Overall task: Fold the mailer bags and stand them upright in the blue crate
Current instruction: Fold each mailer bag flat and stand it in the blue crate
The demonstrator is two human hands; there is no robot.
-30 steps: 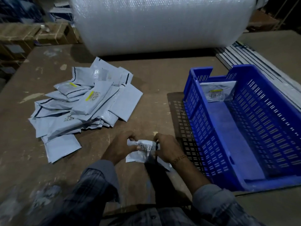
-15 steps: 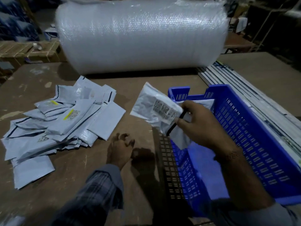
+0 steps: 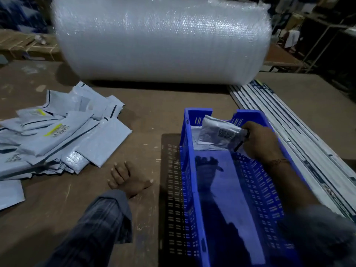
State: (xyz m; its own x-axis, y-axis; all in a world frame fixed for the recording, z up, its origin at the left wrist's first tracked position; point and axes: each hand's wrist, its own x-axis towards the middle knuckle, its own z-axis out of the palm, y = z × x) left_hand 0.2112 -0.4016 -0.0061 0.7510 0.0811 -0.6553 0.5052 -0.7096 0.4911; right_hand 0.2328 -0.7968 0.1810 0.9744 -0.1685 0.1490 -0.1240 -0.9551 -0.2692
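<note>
My right hand [image 3: 260, 140] grips a folded grey mailer bag [image 3: 219, 132] with a barcode label, holding it inside the far end of the blue crate [image 3: 187, 170]. Behind it, against the crate's far wall, another folded bag [image 3: 195, 138] is partly hidden. My left hand [image 3: 128, 179] rests flat on the brown table with fingers apart, holding nothing. A heap of unfolded grey mailer bags [image 3: 57, 135] lies on the table to the left.
A huge roll of bubble wrap [image 3: 159, 39] lies across the back of the table. White slats [image 3: 289, 132] run along the crate's right side. Cardboard boxes [image 3: 28, 45] stand at the far left, and dark shelving fills the far right.
My right hand has carried the folded bag from in front of me up and over into the far end of the crate. My left hand let go of it and settled on the table.
</note>
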